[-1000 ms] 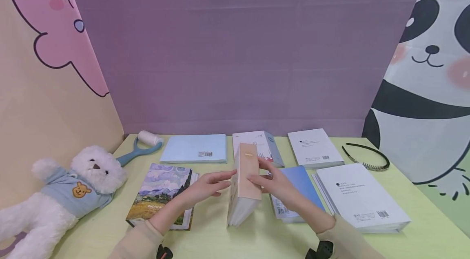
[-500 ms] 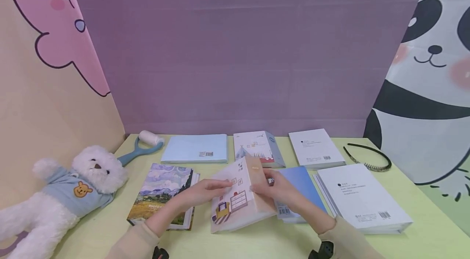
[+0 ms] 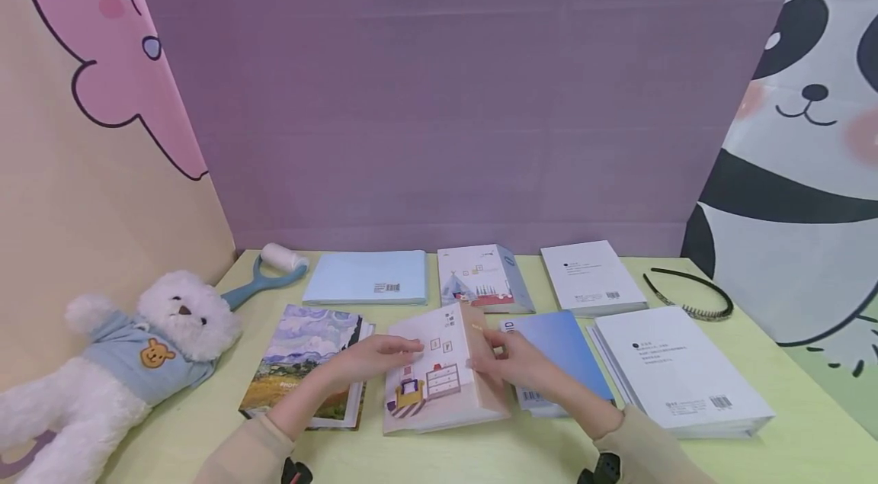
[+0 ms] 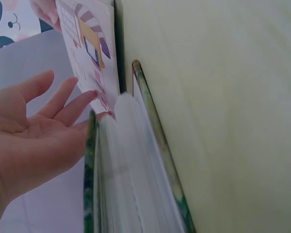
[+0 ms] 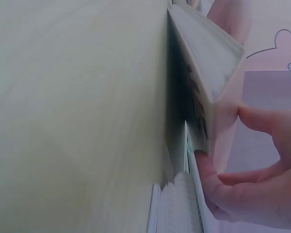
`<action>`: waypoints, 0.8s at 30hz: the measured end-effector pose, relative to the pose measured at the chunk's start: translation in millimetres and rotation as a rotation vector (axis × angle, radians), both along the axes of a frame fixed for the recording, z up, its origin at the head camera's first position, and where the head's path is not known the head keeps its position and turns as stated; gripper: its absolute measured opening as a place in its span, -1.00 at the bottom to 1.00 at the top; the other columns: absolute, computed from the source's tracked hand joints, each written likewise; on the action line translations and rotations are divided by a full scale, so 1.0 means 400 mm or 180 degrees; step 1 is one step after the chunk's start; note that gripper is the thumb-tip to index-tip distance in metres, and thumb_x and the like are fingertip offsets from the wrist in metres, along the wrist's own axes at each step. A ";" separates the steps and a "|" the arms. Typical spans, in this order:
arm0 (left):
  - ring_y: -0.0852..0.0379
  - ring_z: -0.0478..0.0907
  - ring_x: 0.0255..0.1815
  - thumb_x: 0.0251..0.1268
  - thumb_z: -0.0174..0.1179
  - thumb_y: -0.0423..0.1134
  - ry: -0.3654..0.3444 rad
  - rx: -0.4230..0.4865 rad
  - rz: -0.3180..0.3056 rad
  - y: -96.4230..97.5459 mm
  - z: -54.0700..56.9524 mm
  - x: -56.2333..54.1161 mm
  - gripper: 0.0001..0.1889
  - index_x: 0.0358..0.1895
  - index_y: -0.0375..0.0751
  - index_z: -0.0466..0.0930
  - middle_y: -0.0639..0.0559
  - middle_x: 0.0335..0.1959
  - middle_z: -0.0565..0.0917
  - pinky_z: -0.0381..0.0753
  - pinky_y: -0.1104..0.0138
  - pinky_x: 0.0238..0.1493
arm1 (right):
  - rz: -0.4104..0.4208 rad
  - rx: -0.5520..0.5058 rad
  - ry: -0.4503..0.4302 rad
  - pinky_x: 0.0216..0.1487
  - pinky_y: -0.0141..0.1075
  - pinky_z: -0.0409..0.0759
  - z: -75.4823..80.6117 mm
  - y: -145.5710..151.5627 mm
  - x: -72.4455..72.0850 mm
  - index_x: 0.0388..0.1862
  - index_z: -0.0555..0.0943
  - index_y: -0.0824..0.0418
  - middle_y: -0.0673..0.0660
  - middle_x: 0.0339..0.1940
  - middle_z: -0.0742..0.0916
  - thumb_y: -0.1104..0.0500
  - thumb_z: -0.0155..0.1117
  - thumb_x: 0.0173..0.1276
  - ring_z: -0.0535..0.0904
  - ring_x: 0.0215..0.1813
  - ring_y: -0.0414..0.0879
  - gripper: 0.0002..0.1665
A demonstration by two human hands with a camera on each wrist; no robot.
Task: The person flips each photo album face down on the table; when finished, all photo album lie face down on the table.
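Note:
A pale pink photo album [image 3: 428,362] with a drawn dresser and chair on its cover leans over the middle of the table, its peach spine raised on the right. My right hand [image 3: 517,363] grips that spine side; in the right wrist view the thumb [image 5: 257,119] lies on the spine and the fingers reach under the album. Across the cover's left part, my left hand [image 3: 377,357] rests with extended fingers, also seen from the palm side in the left wrist view. Below my left forearm lies a landscape-painting photo album [image 3: 309,362]. A blue album [image 3: 559,354] sits under my right hand.
At the back lie a light blue album [image 3: 363,277], a white tent-picture album [image 3: 473,278] and a white album [image 3: 590,277]. A larger white album [image 3: 679,370] and a black headband [image 3: 713,290] are right; a teddy bear [image 3: 147,347] and a lint roller [image 3: 264,274], left.
The pink album, earlier on edge with its spine toward me, has tipped down to the left, so its front cover now faces up. Both hands have moved slightly lower with it.

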State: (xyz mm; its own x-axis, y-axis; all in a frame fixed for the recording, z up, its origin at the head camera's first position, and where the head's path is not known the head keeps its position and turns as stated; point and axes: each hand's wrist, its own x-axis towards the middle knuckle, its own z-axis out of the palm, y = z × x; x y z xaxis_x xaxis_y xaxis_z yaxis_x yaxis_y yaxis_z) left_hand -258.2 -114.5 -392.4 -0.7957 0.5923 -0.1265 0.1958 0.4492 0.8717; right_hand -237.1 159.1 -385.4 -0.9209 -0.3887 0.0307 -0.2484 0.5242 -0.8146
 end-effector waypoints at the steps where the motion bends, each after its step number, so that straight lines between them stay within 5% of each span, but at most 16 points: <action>1: -0.16 0.16 0.43 0.44 -0.02 -0.06 -0.0006 0.0009 0.0038 -0.001 0.001 -0.001 -0.59 0.25 -0.08 0.46 -0.04 0.38 0.33 0.18 -0.08 0.37 | 0.0022 0.0005 0.0002 -0.26 -0.36 0.60 0.000 0.000 0.001 0.28 0.35 0.46 0.28 -0.02 0.67 0.05 0.26 0.28 0.63 -0.05 0.01 -0.28; 10: -0.17 0.22 0.40 0.44 -0.02 -0.07 -0.0032 -0.0052 0.0175 -0.006 0.000 -0.009 -0.60 0.24 -0.08 0.47 -0.08 0.36 0.36 0.25 -0.06 0.34 | -0.0409 0.0216 -0.0151 0.17 0.02 0.49 -0.018 -0.012 0.002 0.33 0.31 0.42 0.37 0.26 0.49 0.00 0.23 0.31 0.46 0.24 0.24 -0.25; 18: -0.15 0.21 0.41 0.44 -0.01 -0.11 -0.0048 -0.0054 0.0078 -0.005 0.000 -0.011 -0.59 0.27 -0.13 0.43 -0.10 0.40 0.30 0.24 -0.04 0.35 | -0.0357 0.0490 0.0113 0.04 -0.09 0.53 -0.026 -0.016 0.001 0.21 0.47 0.36 0.22 0.02 0.62 0.07 0.26 0.28 0.52 0.04 0.03 -0.41; 24: -0.15 0.20 0.41 0.44 -0.01 -0.12 -0.0040 -0.0078 0.0061 -0.005 0.000 -0.014 -0.60 0.27 -0.12 0.44 -0.10 0.40 0.29 0.23 -0.05 0.35 | -0.0351 0.0511 0.0214 0.12 -0.01 0.52 -0.016 -0.024 0.014 0.20 0.47 0.39 0.28 0.10 0.58 0.13 0.26 0.27 0.52 0.11 0.16 -0.43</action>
